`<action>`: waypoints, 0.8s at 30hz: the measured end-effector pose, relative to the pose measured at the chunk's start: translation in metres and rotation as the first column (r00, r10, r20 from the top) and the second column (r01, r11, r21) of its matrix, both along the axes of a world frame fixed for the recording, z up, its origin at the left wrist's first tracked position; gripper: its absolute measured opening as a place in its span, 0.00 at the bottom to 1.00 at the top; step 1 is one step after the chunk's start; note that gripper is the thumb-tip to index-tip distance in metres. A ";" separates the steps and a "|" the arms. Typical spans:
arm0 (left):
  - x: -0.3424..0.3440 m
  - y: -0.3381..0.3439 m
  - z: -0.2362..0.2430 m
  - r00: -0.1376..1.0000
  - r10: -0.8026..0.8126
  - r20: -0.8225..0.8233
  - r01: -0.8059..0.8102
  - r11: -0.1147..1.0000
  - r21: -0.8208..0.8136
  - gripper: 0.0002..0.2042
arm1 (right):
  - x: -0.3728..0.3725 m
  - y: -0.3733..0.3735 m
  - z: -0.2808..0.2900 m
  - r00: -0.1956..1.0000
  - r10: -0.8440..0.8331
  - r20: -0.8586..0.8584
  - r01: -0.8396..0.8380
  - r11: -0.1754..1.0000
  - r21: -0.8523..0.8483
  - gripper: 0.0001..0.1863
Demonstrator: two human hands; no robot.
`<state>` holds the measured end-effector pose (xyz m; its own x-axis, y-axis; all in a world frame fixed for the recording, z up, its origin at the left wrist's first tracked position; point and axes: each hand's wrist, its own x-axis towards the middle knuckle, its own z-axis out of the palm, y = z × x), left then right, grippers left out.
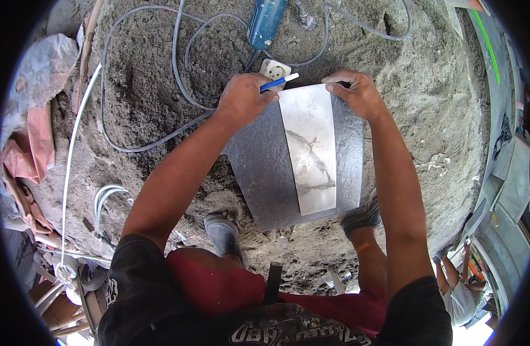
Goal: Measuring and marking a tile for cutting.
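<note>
While the left grip (243, 99) pinches a blue marker (270, 85), the right grip (357, 95) pinches a white marbled tile (311, 147).

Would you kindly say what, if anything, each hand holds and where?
Left hand: blue pen, by its blue end. Right hand: seemingly pale tile, by its far right corner.

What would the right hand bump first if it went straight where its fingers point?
Going leftward, probably the blue pen sticking out of the left hand, though depth is unclear.

Grey sandy ground (429, 106) — lumpy, glare (481, 328) lower right
</note>
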<state>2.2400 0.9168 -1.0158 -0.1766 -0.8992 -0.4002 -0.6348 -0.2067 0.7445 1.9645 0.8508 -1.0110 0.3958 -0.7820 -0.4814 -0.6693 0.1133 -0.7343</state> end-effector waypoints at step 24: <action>0.010 -0.007 -0.031 0.986 -0.077 -0.148 0.085 0.995 0.050 0.10 | -0.004 0.000 -0.001 0.987 0.132 -0.091 -0.141 0.985 -0.102 0.13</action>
